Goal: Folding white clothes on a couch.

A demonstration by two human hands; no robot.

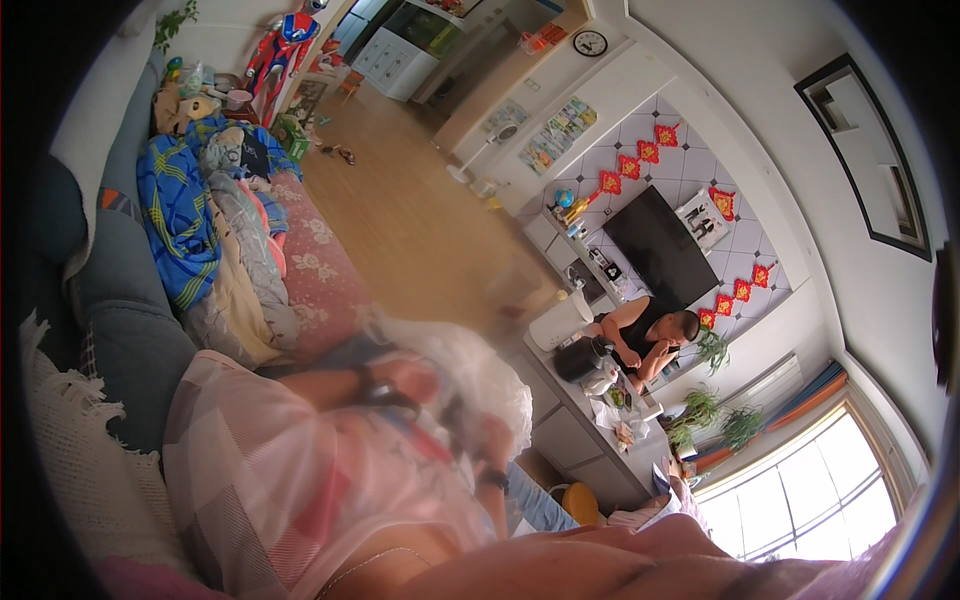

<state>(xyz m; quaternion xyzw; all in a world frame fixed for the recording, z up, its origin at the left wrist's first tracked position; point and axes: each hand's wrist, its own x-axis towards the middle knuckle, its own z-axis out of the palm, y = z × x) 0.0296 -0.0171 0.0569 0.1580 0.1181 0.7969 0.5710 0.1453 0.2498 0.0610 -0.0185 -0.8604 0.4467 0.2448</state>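
A whitish, crumpled plastic bag (490, 375) bulges out in front of my lap, smeared by motion. My left hand (408, 380), with a dark watch (385, 392) at its wrist, is closed on the bag's near left edge. On the bag's near right side, my right hand (490, 438) is closed on it too, below it a black wristband (492, 478). Single fingers are too blurred to make out. Something dark blue shows behind my left hand, its kind unclear. What the bag contains, if anything, cannot be seen.
I sit on a grey-blue sofa (130, 330) with a blue plaid blanket (180, 220) and heaped clothes. Ahead, a person (640, 335) leans on a long counter (600, 460) holding a black pot (582, 358). A wooden floor (400, 200) stretches away beyond the sofa.
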